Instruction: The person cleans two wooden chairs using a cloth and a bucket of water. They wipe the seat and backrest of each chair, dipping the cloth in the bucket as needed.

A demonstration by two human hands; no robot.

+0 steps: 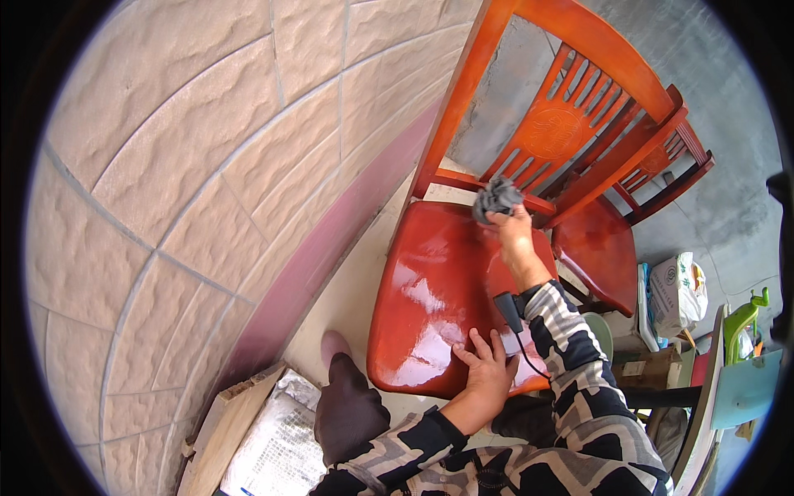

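A glossy reddish-brown wooden chair (428, 266) stands before me, its slatted back (552, 133) carved with a round emblem. In my right hand (515, 235) is a crumpled dark grey cloth (496, 199), held at the rear of the seat near the lower back rail. My left hand (487, 372) rests flat with spread fingers on the seat's front edge, holding nothing. A small black device with a cable (510, 312) is at my right wrist. The palm side of the left hand is hidden.
A tiled wall (205, 155) runs along the left. A second wooden chair (598, 254) stands behind at right. Wooden boards (232, 428) and a white printed bag (279, 434) lie at lower left. A white package (679, 294) and a light blue item (747, 390) are at right.
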